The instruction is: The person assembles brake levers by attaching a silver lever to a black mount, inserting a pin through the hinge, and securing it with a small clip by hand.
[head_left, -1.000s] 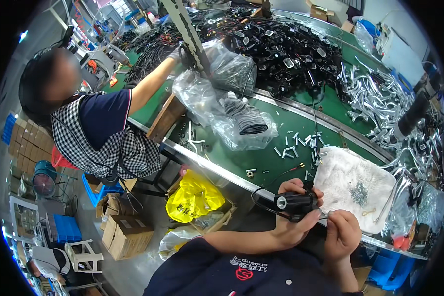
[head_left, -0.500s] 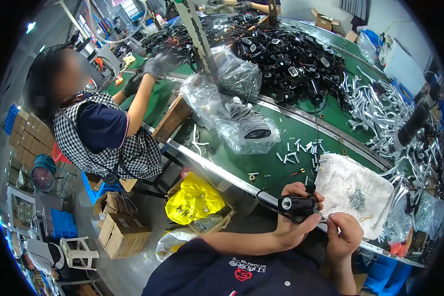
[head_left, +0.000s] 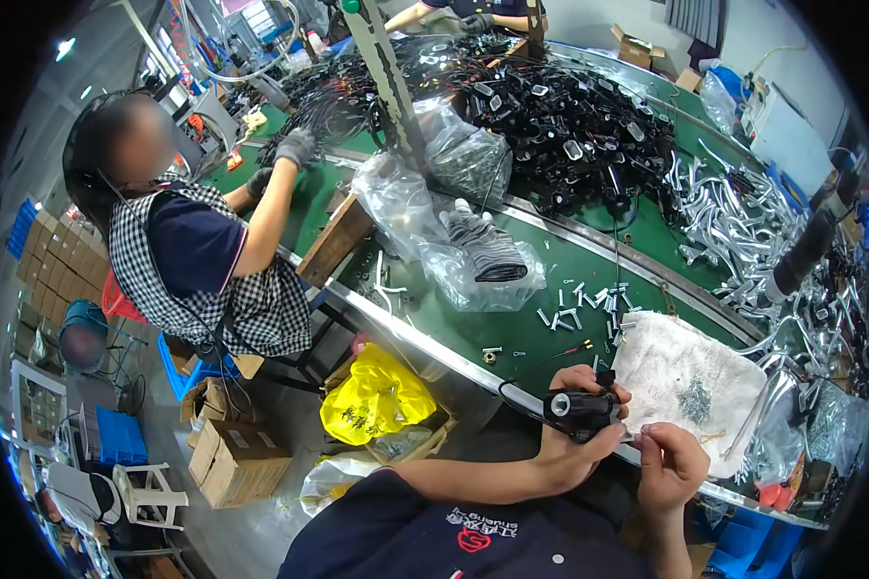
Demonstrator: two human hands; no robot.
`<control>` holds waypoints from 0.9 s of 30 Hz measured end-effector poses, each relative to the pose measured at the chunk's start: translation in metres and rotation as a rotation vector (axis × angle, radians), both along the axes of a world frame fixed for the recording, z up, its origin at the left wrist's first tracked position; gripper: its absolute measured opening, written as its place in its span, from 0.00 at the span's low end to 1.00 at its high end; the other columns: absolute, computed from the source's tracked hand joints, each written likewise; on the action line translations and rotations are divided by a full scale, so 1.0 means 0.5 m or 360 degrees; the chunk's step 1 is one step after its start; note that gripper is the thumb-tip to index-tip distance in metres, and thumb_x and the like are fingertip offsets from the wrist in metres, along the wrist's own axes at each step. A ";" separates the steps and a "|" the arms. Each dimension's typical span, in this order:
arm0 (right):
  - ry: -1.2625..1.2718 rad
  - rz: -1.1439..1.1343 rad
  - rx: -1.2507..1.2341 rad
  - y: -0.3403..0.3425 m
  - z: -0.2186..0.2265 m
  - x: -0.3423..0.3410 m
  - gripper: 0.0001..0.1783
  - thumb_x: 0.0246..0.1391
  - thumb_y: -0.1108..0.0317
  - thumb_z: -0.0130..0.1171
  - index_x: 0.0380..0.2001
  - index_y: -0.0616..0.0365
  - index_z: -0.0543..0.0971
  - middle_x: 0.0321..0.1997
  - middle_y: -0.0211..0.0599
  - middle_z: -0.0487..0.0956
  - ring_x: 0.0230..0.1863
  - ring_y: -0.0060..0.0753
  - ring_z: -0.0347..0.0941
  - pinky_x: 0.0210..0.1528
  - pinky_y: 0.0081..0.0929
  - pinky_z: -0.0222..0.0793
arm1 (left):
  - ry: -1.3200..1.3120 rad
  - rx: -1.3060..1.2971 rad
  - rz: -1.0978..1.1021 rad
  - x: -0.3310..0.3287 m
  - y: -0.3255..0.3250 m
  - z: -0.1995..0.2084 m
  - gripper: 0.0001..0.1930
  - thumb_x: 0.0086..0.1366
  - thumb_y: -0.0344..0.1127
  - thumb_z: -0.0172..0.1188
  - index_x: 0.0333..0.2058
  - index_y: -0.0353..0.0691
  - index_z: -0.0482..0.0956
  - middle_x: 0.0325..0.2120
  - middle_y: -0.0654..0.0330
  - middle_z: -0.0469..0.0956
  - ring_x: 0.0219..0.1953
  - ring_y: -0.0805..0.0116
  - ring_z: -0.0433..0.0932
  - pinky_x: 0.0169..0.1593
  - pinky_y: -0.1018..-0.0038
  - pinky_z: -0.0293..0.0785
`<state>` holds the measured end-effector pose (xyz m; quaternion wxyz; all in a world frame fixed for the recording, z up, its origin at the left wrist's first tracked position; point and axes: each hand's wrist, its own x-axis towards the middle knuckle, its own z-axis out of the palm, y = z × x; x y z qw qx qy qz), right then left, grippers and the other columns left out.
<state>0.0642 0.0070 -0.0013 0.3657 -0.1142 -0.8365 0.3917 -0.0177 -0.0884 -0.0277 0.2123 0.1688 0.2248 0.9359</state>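
My left hand (head_left: 568, 454) is closed round a black brake lever housing (head_left: 579, 413), its round metal-rimmed opening facing up. A thin black cable runs from the housing over the table edge. Right beside it, my right hand (head_left: 674, 465) has thumb and forefinger pinched together at the housing's right end. What sits in that pinch is tiny and I cannot make it out. Behind both hands lies a white cloth (head_left: 647, 359) with a small heap of tiny metal pieces (head_left: 695, 398). Loose silver bolts (head_left: 570, 317) are scattered on the green table just beyond.
Black housings with cables (head_left: 579, 135) pile up at the back, silver levers (head_left: 733, 217) at the right. A striped glove (head_left: 492, 249) rests on clear plastic bags. A metal post (head_left: 386, 77) stands mid-table. At the left a co-worker (head_left: 193, 232) in grey gloves handles cables.
My hands keep the same hold, with the right fingertips still at the housing's end. The co-worker's gloved hands have shifted slightly lower. The view has moved a little.
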 end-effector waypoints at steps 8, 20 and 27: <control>-0.0007 0.0108 0.0260 -0.001 0.001 -0.018 0.08 0.34 0.82 0.58 0.23 0.63 0.74 0.24 0.43 0.75 0.25 0.37 0.73 0.31 0.24 0.68 | -0.0057 0.0008 -0.0011 -0.002 -0.001 -0.002 0.25 0.46 0.14 0.53 0.39 0.45 0.57 0.38 0.56 0.66 0.38 0.71 0.69 0.42 0.76 0.68; 0.0015 0.0199 0.0333 -0.001 -0.004 -0.029 0.09 0.35 0.84 0.56 0.24 0.64 0.74 0.25 0.43 0.75 0.27 0.37 0.72 0.31 0.25 0.67 | -0.0072 0.0099 0.0084 -0.012 0.000 -0.003 0.24 0.47 0.15 0.54 0.40 0.45 0.57 0.38 0.56 0.66 0.39 0.73 0.68 0.42 0.78 0.67; -0.0044 0.0318 0.0436 -0.017 0.003 -0.055 0.09 0.35 0.84 0.55 0.24 0.64 0.74 0.24 0.43 0.75 0.26 0.37 0.72 0.31 0.25 0.67 | -0.0054 0.0012 -0.0023 -0.014 -0.032 -0.023 0.27 0.46 0.12 0.52 0.42 0.45 0.55 0.40 0.55 0.66 0.41 0.69 0.68 0.46 0.75 0.65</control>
